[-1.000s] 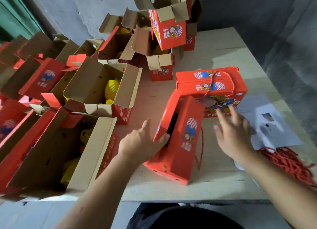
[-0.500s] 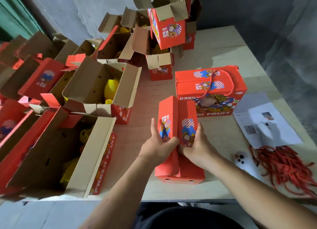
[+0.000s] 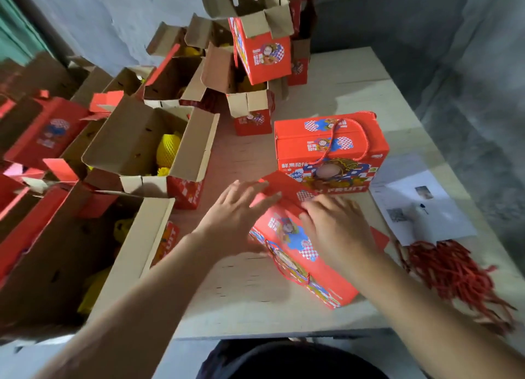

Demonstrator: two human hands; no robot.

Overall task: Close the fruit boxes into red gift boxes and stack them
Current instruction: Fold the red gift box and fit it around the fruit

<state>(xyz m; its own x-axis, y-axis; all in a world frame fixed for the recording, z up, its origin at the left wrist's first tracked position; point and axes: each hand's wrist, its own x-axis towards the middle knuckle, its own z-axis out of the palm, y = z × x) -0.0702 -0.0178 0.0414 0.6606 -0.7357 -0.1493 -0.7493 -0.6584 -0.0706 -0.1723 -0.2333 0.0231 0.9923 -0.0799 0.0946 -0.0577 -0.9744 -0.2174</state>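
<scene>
Head view: left hand and right hand, fingers spread, press flat on red gift box.

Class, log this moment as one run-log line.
step: closing flaps | left hand: on gift box | right hand: on box | closed box: behind

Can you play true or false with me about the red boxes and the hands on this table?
1. Both hands, left hand and right hand, are on the red box nearest the person. True.
2. The closed box with a rope handle stands behind it. True.
3. The open box on the left holds blue fruit. False: the wrapped fruit is yellow.
4. The pile of red cords lies left of the hands. False: it is on the right.
5. White paper lies on the table. True.
</scene>
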